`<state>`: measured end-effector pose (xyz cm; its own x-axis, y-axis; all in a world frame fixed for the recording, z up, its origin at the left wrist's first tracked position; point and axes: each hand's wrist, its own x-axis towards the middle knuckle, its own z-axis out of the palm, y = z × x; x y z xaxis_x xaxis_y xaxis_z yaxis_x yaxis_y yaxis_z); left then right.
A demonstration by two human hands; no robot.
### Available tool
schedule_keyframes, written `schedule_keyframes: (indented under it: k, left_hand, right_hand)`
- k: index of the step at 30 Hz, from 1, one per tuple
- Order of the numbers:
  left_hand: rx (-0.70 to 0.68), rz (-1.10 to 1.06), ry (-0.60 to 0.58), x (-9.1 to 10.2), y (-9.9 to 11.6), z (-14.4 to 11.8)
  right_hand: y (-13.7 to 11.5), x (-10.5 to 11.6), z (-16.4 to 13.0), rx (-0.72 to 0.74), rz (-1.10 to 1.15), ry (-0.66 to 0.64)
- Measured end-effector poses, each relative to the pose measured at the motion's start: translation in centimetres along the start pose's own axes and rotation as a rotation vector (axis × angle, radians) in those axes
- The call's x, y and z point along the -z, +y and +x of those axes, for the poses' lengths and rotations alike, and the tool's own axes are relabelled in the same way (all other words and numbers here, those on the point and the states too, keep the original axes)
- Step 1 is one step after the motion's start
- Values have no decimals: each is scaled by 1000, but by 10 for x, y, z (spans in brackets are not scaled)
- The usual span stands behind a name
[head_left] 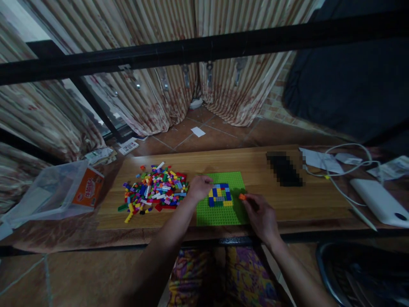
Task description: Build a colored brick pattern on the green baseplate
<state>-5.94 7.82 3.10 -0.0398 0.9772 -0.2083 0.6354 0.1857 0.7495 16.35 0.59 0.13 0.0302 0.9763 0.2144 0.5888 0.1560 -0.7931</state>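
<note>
A green baseplate (pixel 220 215) lies on the wooden board (pixel 287 204) in front of me. On it stands a small block of blue, yellow and grey bricks (pixel 219 195). My left hand (pixel 198 187) rests on the plate's left edge, between the block and a pile of loose coloured bricks (pixel 152 192); whether it holds anything is hidden. My right hand (pixel 260 215) is at the plate's right edge and pinches a small orange brick (pixel 242 196) in its fingertips, just right of the block.
A clear plastic bag with an orange box (pixel 87 187) lies at the left. A blurred dark object (pixel 284 169), papers, a white cable (pixel 338 170) and a white device (pixel 377 200) lie on the right. A black bar (pixel 204 49) crosses above. Curtains hang behind.
</note>
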Motion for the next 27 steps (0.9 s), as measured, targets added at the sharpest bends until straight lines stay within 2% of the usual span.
schedule_keyframes:
  k: [3,7,27]
  left_hand:
    - [28,34,-31,0,-3,12]
    - [62,58,-42,-1,-4,16]
    - [125,181,-48,1,8,14]
  right_hand:
    - [14,0,3,16,-28,78]
    - [19,-5,3,85,-53,124]
    - [23,-8,-3,143,-45,95]
